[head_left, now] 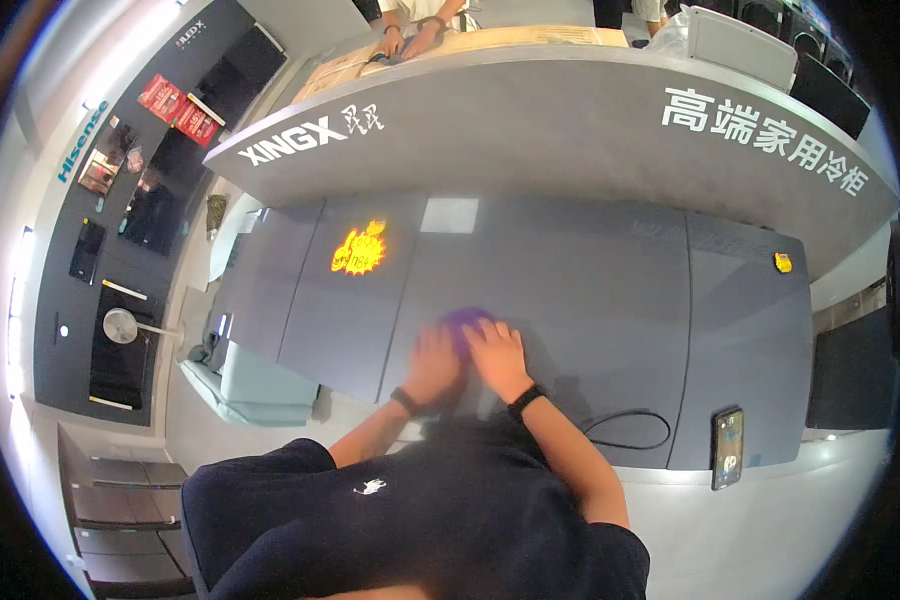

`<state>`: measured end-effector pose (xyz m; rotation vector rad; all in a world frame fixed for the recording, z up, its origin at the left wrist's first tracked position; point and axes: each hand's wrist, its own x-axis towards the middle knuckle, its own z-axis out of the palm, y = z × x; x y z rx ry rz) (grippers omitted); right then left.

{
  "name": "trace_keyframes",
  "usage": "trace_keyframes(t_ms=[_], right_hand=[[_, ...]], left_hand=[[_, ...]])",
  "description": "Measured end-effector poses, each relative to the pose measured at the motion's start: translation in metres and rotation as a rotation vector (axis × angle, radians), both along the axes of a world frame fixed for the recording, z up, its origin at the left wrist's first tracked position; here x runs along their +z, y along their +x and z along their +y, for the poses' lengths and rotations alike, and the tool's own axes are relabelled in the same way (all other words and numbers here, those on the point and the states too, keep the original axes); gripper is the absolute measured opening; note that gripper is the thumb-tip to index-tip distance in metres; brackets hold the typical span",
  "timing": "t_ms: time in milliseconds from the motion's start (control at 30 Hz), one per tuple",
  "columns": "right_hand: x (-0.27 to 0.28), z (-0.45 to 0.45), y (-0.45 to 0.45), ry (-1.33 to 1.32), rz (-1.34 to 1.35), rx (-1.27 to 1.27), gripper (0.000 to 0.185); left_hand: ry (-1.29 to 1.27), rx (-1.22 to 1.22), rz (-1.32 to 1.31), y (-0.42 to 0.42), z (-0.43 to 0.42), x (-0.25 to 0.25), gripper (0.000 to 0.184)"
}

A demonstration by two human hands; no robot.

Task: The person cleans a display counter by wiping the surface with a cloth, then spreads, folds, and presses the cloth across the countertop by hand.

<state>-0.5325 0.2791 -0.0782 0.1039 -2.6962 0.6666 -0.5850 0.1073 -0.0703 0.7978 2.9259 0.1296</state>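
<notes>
A pale-walled showroom spreads around, with a grey lettered panel point(530, 125) curving across 12 o'clock and dark screens on the wall toward 9 to 10 o'clock. Below the panel lies the grey worktop point(570, 270), crossed by seams. A pale green covered item point(265, 385) stands between 8 and 9 o'clock, a white fan point(120, 326) at 9. Beyond the panel, another person's hands point(410, 40) show near 12. On the worktop, a cable loop point(660, 425) and a phone point(728, 448) lie at 4 o'clock, a yellow starburst tag point(358, 252) at 10.

At centre, the left hand point(433, 368), blurred, and the right hand point(497, 352) come together over a purple item point(467, 318), partly hiding it. The right fingers lie on it, palm down; how tightly either grip closes, I cannot tell.
</notes>
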Motion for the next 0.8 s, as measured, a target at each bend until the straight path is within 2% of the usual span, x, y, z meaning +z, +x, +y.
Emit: trace_keyframes(t_ms=[200,267,367,467,600,667,767,800], right_hand=[[0.002,0.001,-0.031,-0.015,-0.021,-0.002,0.039],[0.001,-0.008,-0.019,0.012,-0.039,-0.009,0.040],[0.003,-0.019,0.006,-0.020,-0.117,0.067,0.039],[-0.001,-0.014,0.004,-0.083,-0.082,0.107,0.037],[0.000,-0.009,-0.022,-0.106,-0.018,0.091,0.034],[0.004,-0.010,-0.038,-0.100,-0.056,0.086,0.033],[0.009,-0.009,-0.047,-0.124,-0.086,0.089,0.032],[0.007,-0.009,-0.044,-0.104,-0.066,0.081,0.032]], left_hand=[[-0.011,0.174,-0.090,-0.014,0.002,0.022,0.067],[-0.021,0.213,-0.183,0.000,0.001,0.041,0.066],[-0.039,0.222,-0.117,0.024,-0.009,0.035,0.059],[-0.099,0.234,-0.195,0.022,0.000,0.047,0.064],[-0.103,0.206,-0.044,-0.012,-0.015,0.005,0.063],[-0.088,0.238,0.009,-0.026,-0.009,0.009,0.058],[-0.065,0.287,-0.175,-0.034,-0.006,0.018,0.067],[-0.070,0.274,-0.146,-0.029,-0.006,0.019,0.067]])
